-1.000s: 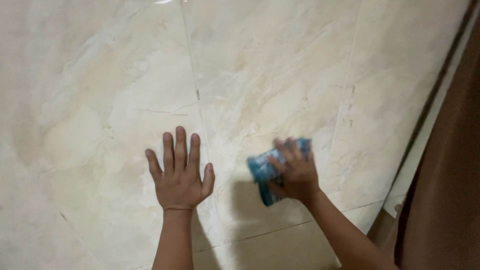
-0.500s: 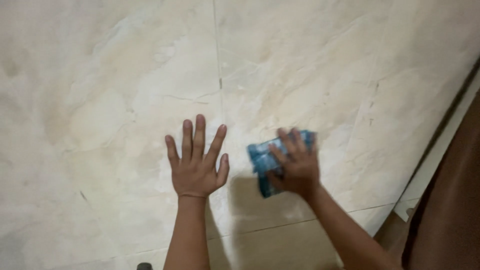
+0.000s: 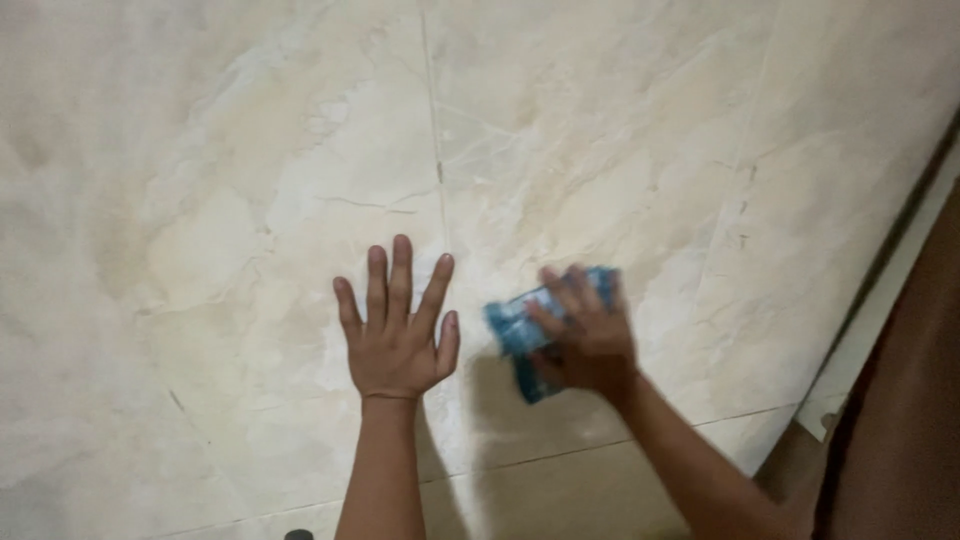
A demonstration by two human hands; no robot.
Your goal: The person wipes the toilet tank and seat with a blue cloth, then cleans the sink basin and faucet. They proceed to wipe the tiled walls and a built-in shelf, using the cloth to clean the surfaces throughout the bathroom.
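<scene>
My left hand lies flat on the beige marble-patterned tile surface, fingers spread, holding nothing. Just to its right, my right hand presses a crumpled blue cloth against the tiles. The fingers cover most of the cloth; only its left part and lower end show. The right hand is slightly blurred.
A thin grout line runs up between the tiles above my hands, and another crosses below them. A dark brown frame or door edge rises along the right side, with a pale strip beside it.
The view has shifted, so both hands sit further right in the frame. My right hand with the cloth has slid slightly left and down, closer to the left hand.
</scene>
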